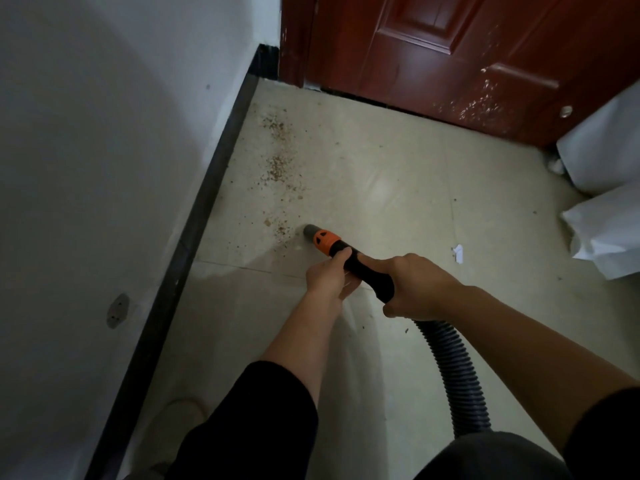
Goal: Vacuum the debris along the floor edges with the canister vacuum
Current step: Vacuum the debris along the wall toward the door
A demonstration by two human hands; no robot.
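While my left hand (pixel 327 273) and right hand (pixel 414 289) gripped the vacuum handle (pixel 375 280), fingers (pixel 341 255) curled round it, the nozzle (pixel 310 231) was low at the near end of the debris (pixel 277 168) beside the skirting (pixel 207 188). Next, I judged, it needed a slow push forward along that trail.

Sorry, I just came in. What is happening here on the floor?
A person is vacuuming the pale tiled floor beside the black baseboard. Both hands grip the handle end of the ribbed black vacuum hose: the left hand just behind the orange collar, the right hand farther back. The grey nozzle tip points at the near end of a trail of brown crumbs, which runs along the baseboard toward the red-brown wooden door. Most crumbs are not yet picked up.
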